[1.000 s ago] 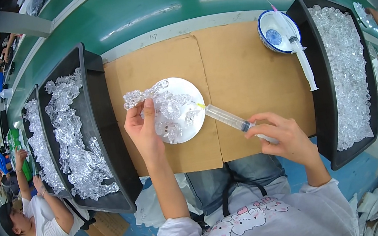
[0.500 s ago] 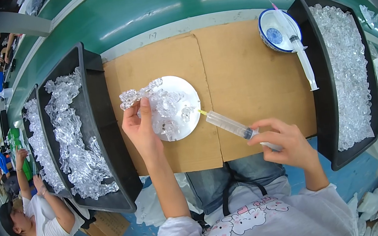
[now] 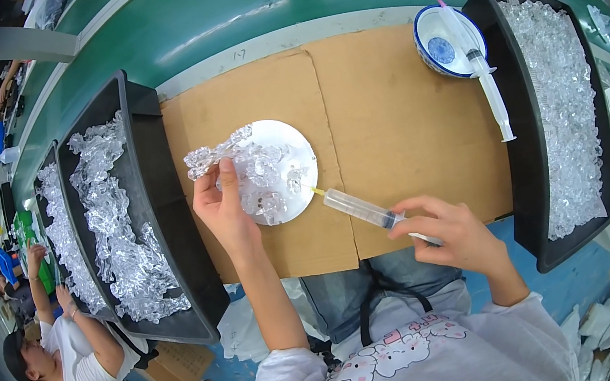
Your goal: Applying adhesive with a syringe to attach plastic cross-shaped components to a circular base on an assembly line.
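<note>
Over the far left rim of a white plate (image 3: 302, 147) hangs a knobbly clear plastic piece (image 3: 204, 160), and that's what the left grip (image 3: 221, 203) has. Thumb and fingers are pinched nearly together on it, with basically no gap. The piece sticks out past the fingertips on both sides.

The right grip (image 3: 455, 233) is about half closed, fingers curled around the plunger end of a big clear syringe (image 3: 354, 205). The syringe lies slantwise between that hand and the plate, and its yellow tip is right at the plate's right rim. Can't tell if the tip actually touches anything. More clear pieces (image 3: 269, 205) are bunched on the plate, just beside the left fingers.

All of that is over the left half of a cardboard sheet (image 3: 415, 134) on the bench. Lots of bare cardboard to the right of the plate, and its near edge runs close to the lap.

Further out, a black bin (image 3: 188, 239) of clear pieces hems in the left side, and another black bin (image 3: 518, 182), heaped full, does the same on the right. Far right corner has a blue-rimmed bowl (image 3: 426, 29) with a pink-tipped syringe (image 3: 492, 95) lying across it, close to the right bin.
</note>
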The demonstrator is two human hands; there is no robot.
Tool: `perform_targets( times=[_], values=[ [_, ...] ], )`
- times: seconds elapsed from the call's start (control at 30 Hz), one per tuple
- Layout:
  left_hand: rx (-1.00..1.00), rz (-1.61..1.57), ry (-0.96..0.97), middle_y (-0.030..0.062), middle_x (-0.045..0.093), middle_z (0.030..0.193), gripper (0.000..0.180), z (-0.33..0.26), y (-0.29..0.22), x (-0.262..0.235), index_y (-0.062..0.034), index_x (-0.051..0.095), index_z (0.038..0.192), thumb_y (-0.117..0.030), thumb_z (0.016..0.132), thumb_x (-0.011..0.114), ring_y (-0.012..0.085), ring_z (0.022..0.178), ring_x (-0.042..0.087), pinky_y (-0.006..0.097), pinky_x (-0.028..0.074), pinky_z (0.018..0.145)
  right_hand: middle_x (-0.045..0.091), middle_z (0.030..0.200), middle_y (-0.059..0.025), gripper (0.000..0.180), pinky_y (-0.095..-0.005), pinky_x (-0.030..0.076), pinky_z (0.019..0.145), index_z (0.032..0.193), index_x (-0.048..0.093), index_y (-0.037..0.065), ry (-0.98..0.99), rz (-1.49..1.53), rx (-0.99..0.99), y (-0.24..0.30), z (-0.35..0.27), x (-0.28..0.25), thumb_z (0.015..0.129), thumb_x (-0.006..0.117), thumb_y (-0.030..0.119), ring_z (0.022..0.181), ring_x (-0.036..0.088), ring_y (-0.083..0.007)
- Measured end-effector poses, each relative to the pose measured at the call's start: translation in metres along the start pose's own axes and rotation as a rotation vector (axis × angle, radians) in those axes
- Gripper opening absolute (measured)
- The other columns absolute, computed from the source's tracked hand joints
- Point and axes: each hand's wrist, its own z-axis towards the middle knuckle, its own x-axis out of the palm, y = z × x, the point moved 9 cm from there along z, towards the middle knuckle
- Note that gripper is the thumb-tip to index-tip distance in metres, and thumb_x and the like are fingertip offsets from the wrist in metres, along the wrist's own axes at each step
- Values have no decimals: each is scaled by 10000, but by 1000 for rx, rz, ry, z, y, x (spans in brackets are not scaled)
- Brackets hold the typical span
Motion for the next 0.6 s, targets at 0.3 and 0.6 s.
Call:
perform_targets(
  times=[0.3, 0.6],
  values=[
    [7, -1, 6, 53, 611, 910, 168, 0, 1, -1, 12, 607, 965, -96, 846, 658, 92, 825, 551, 220, 430, 746, 586, 1068, -48, 357, -288, 494, 548, 918, 645, 136, 3, -13, 4, -2, 2, 3, 614, 622, -49, 674, 606, -177],
    [-3, -11, 0, 58, 611, 920, 180, -1, 2, -3, 13, 604, 976, -97, 845, 659, 99, 835, 555, 224, 435, 757, 586, 1066, -56, 344, -286, 494, 552, 912, 641, 125, -12, 2, -1, -1, 3, 2, 619, 616, -53, 676, 608, -180]
  ],
)
